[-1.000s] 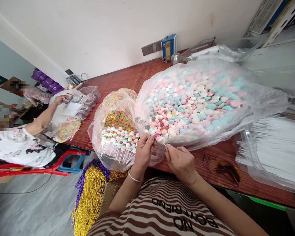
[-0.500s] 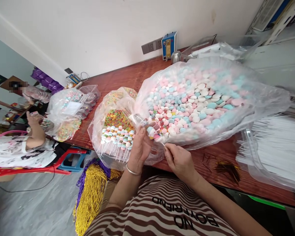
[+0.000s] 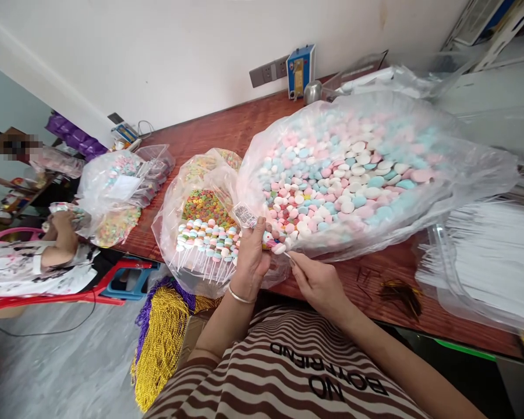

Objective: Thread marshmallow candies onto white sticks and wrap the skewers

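Observation:
My right hand (image 3: 317,282) pinches a thin white stick (image 3: 289,255) whose far end meets a small bunch of coloured round pieces (image 3: 274,241). Those pieces, white, pink, blue and others, are in the closed fingers of my left hand (image 3: 254,250); how they join the stick is too small to make out. Just beyond, a big clear bag (image 3: 375,227) lies open, full of pastel discs (image 3: 347,203). Left of my left hand, finished-looking lollipop-like sticks (image 3: 209,238) topped with stacked pieces lie on a second clear bag (image 3: 170,233) holding small coloured rings (image 3: 205,203).
Many white sticks (image 3: 484,256) fill a clear tray at right. Dark gold twist ties (image 3: 402,297) lie near the table edge. At the wall stand a blue device (image 3: 300,73) and a metal cup (image 3: 313,92). Gold bead strings (image 3: 161,343) hang below; another person's arm (image 3: 63,244) is far left.
My left hand has shifted slightly right, and its thumb now points up over the pieces. A white label on the bag shows more clearly. My right hand keeps its pinch on the stick.

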`<state>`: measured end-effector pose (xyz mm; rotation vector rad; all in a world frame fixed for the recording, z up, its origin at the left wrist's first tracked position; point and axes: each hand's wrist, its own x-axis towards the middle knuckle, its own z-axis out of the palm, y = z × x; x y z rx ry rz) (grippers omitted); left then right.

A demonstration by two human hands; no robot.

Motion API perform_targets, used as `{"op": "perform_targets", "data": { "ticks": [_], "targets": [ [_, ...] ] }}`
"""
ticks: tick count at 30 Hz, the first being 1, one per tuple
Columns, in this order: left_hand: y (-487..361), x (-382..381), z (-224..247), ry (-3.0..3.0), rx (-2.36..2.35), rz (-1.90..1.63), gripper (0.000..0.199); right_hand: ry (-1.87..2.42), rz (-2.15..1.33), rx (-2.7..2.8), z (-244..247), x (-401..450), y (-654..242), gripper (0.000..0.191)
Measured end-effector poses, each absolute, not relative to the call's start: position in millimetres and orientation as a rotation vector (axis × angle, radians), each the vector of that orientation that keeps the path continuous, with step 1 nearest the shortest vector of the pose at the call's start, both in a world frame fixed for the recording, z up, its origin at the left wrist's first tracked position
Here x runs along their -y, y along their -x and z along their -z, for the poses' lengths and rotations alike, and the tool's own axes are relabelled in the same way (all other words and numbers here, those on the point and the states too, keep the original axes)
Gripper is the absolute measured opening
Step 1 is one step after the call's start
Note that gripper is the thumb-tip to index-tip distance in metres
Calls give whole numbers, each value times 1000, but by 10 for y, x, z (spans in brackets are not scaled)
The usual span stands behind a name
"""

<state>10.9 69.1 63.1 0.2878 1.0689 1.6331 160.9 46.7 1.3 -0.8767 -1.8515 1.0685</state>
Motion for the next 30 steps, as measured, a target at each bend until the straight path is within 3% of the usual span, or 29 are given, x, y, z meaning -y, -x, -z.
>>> {"op": "perform_targets", "data": {
  "ticks": [3,6,8,12,15,20,25,30],
  "targets": [
    [-87,-675,-627,-319,-1119,-1598,32,847,-337,2120,49,-498,-1636,33],
    [-76,-662,-617,-304,-1115,-1547,29,783,-242,2147,54,-491,-1625,33],
    [-96,-655,-612,-269,-1045,-1547,28,794,-577,2040,32,-465,-1588,32],
    [-160,-615,-584,-303,-878,-1553,36,853,-1591,1462,-25,-440,-1511,36],
    [-160,-539,-503,-495,-1025,-1663,40,835,-1796,1155,-43,-476,-1507,34],
    [-108,-382,-400,-896,-1578,-1585,31,977,-1276,1462,-28,-499,-1558,30],
    [-103,-343,-451,-852,-1580,-1362,31,955,-456,1864,21,-472,-1553,27],
    [-97,-400,-479,-657,-1480,-1320,23,910,-147,1966,41,-488,-1554,28]
  ]
}}
